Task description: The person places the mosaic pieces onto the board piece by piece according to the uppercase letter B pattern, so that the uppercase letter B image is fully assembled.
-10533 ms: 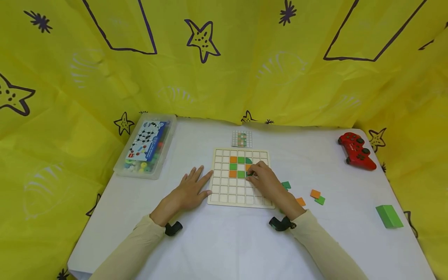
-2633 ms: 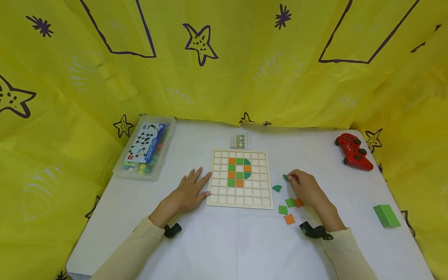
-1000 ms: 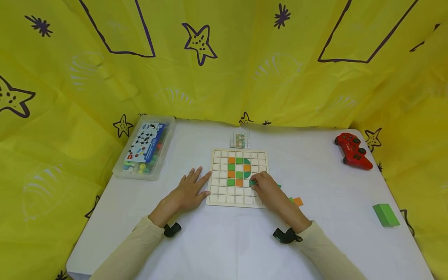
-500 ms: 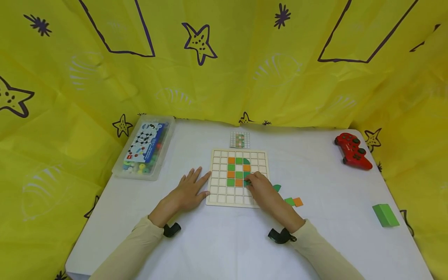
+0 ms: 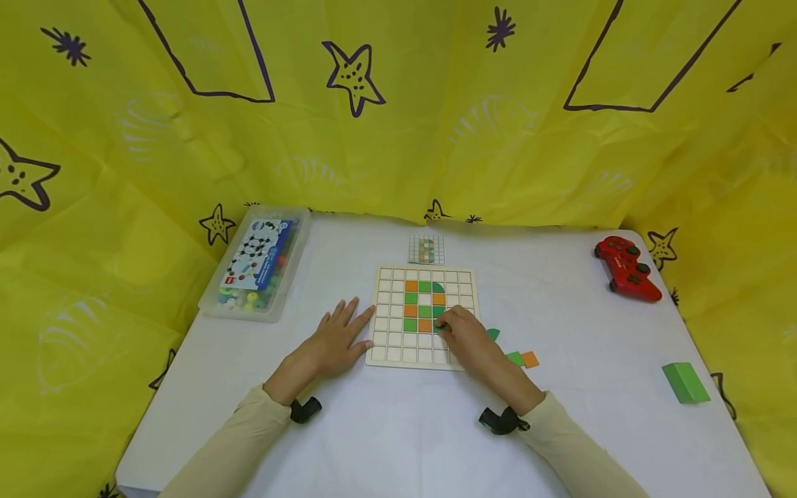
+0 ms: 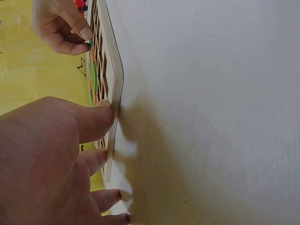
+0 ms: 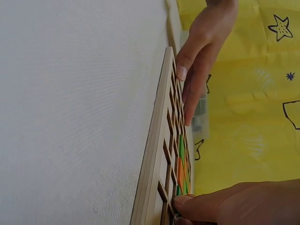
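A wooden grid board (image 5: 387, 354) lies flat, bearing orange, light green and dark green tiles in several cells. My left hand (image 5: 333, 339) is spread at the board's left side, with thumb (image 6: 99, 123) and index fingertip touching its edge. At the tiles' lower right, my right hand (image 5: 470, 339) pinches a dark green tile (image 5: 437, 328) low over a cell beside an orange tile (image 5: 425, 325). In the right wrist view, thumb and fingers of the right hand (image 7: 234, 204) are down at the grid and mostly cover that tile.
Beyond the board lies a small printed grid card (image 5: 426, 249). Loose dark green (image 5: 493, 334), light green (image 5: 515, 358) and orange tiles (image 5: 530, 359) lie to the right, partly behind the right arm. A plastic box (image 5: 255, 263), red game controller (image 5: 627, 268) and green block (image 5: 686, 382) stand farther out.
My right hand picked up a dark green tile right of the board and brought it left to the cell below the other dark green pieces. My left hand has stayed put.
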Demonstrator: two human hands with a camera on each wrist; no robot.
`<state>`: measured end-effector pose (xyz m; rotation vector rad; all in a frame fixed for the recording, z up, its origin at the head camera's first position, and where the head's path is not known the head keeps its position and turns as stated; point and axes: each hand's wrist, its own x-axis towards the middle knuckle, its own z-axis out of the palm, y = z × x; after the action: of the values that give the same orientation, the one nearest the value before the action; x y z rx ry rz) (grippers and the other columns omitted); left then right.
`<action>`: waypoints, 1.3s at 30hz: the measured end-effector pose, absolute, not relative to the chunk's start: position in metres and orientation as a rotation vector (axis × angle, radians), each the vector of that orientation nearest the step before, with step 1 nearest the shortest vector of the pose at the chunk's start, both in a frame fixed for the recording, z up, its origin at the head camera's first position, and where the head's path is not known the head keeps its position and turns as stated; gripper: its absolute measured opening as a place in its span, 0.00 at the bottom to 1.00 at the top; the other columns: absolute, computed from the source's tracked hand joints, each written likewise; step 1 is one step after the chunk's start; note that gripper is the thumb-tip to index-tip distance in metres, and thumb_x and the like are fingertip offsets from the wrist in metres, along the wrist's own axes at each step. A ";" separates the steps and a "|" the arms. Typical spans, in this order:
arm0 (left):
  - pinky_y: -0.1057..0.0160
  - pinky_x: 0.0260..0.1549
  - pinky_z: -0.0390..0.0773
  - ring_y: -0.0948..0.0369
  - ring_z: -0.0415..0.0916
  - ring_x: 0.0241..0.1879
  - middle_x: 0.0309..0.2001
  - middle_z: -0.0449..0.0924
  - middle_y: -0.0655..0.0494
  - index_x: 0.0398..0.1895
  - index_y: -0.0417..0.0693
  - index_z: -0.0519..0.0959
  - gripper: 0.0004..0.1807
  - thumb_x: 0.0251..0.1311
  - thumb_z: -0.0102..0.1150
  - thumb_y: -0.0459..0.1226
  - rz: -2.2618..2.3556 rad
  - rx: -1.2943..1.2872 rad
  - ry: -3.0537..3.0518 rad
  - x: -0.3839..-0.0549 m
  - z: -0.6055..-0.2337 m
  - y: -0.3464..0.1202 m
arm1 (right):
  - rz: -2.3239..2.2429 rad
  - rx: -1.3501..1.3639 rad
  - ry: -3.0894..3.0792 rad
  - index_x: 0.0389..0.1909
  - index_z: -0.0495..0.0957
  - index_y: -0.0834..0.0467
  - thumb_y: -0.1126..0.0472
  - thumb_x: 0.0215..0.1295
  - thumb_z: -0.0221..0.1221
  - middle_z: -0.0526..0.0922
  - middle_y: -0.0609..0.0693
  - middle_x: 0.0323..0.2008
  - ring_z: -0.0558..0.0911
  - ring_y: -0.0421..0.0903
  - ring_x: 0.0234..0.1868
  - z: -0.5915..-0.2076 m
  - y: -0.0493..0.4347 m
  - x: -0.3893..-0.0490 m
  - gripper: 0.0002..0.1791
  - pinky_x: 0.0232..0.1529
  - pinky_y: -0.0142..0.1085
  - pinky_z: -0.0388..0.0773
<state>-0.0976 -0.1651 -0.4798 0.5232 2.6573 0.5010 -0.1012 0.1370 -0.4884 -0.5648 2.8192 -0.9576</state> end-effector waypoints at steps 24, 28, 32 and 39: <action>0.30 0.78 0.44 0.35 0.35 0.84 0.85 0.40 0.36 0.87 0.53 0.51 0.38 0.81 0.49 0.52 0.495 0.529 2.654 -0.096 -0.477 -0.165 | -0.942 -0.261 2.582 0.59 0.80 0.59 0.68 0.67 0.63 0.78 0.57 0.57 0.76 0.56 0.57 -0.466 0.285 -0.071 0.19 0.59 0.56 0.77; 0.30 0.78 0.43 0.36 0.35 0.84 0.86 0.39 0.37 0.87 0.54 0.51 0.38 0.81 0.48 0.53 0.490 0.525 2.652 -0.096 -0.477 -0.165 | -0.957 -0.279 2.558 0.58 0.81 0.56 0.68 0.67 0.65 0.78 0.54 0.56 0.76 0.55 0.58 -0.473 0.291 -0.064 0.19 0.62 0.56 0.76; 0.31 0.79 0.43 0.36 0.35 0.84 0.86 0.39 0.37 0.87 0.54 0.51 0.38 0.81 0.48 0.52 0.484 0.519 2.651 -0.096 -0.477 -0.165 | -0.955 -0.315 2.631 0.55 0.83 0.56 0.67 0.69 0.65 0.80 0.52 0.53 0.79 0.52 0.55 -0.478 0.290 -0.061 0.15 0.60 0.53 0.78; 0.31 0.79 0.43 0.36 0.35 0.84 0.86 0.39 0.37 0.87 0.54 0.51 0.38 0.81 0.48 0.53 0.484 0.520 2.655 -0.097 -0.477 -0.164 | -0.916 -0.306 2.771 0.55 0.83 0.60 0.66 0.71 0.66 0.82 0.55 0.51 0.80 0.52 0.51 -0.481 0.289 -0.063 0.14 0.53 0.50 0.81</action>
<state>-0.0968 -0.1643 -0.4774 0.5202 2.6547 0.4840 -0.0625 0.2888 -0.4810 -0.3062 2.7707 -0.9161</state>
